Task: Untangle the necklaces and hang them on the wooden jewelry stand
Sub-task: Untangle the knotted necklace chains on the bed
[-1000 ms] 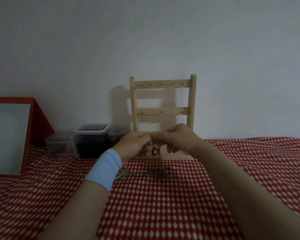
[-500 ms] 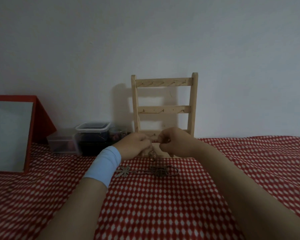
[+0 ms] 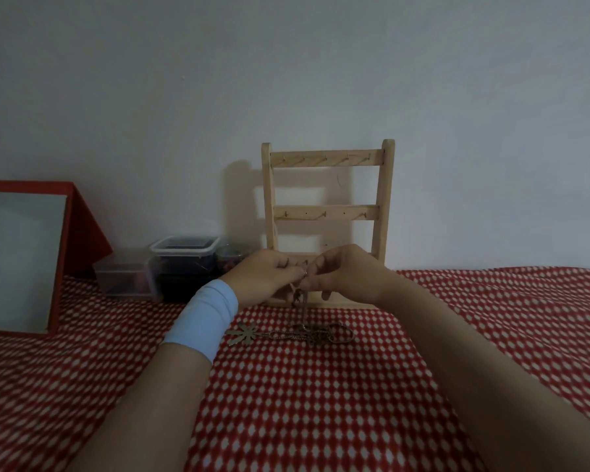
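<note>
Between the fingertips, a thin metal necklace chain (image 3: 303, 308) is pinched by the left hand (image 3: 266, 281) and right hand (image 3: 349, 274), trailing below them to a tangled heap of chains (image 3: 315, 335) on red-and-white checked cloth (image 3: 321, 403); a pale wooden ladder-shaped jewelry stand (image 3: 327, 212) rises just behind.

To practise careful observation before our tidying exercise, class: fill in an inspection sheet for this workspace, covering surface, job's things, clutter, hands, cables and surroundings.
Surface: red-and-white patterned cloth.
Job's things: wooden jewelry stand upright by the wall, upper two rails bare; tangled necklaces lie on the cloth before it, one strand lifted; flower pendant at their left end.
Clutter: clear plastic containers and red-framed mirror, far left.
Hands: left hand and right hand both pinch the lifted strand; light blue wristband on the left wrist.
Cables: nothing seen.
Surroundings: pale wall.
</note>
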`<state>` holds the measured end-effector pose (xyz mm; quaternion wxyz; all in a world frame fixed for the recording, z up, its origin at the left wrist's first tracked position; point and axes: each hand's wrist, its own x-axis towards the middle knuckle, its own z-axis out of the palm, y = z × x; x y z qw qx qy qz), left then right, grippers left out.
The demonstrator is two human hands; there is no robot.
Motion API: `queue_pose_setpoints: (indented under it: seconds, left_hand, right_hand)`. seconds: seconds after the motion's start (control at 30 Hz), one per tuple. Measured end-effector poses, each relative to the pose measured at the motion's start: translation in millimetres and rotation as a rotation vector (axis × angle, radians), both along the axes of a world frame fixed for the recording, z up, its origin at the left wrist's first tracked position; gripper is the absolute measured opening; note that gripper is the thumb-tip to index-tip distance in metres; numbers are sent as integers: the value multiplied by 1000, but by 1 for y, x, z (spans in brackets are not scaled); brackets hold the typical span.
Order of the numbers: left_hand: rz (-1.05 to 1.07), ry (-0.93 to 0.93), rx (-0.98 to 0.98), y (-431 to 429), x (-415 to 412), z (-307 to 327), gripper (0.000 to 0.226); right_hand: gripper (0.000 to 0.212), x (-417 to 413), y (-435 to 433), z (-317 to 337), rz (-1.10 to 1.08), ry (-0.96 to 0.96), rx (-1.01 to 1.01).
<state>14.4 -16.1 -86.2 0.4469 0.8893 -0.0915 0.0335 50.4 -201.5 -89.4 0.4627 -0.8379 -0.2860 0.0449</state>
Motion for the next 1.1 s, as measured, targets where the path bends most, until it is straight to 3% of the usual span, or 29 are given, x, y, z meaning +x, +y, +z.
queue_pose_setpoints:
  seconds: [0.17, 0.3, 0.43, 0.6, 0.77, 0.87, 1.0, 1.1]
  left_hand:
    - [-2, -4, 57, 2, 1, -2, 33]
    - [-1, -14, 85, -4, 1, 0, 27]
    - [35, 9, -125, -7, 5, -5, 13]
    - [-9, 7, -300, -4, 3, -8, 26]
    - [-33, -65, 21, -6, 4, -3, 19]
    - [6, -61, 52, -7, 3, -1, 12]
    - [48, 187, -63, -13, 7, -7, 11]
    - [13, 338, 52, -18, 3, -26, 24]
  right_hand:
    - [2, 3, -2, -3, -39, -25, 115]
    - [6, 3, 2, -6, -43, -50, 159]
    - [9, 0, 3, -1, -65, -30, 263]
    - [32, 1, -4, 5, -49, 139, 420]
    - [40, 2, -10, 12, 48, 70, 124]
    - [33, 2, -10, 11, 41, 40, 14]
    - [19, 1, -7, 10, 9, -15, -220]
    - [14, 0, -6, 12, -31, -76, -345]
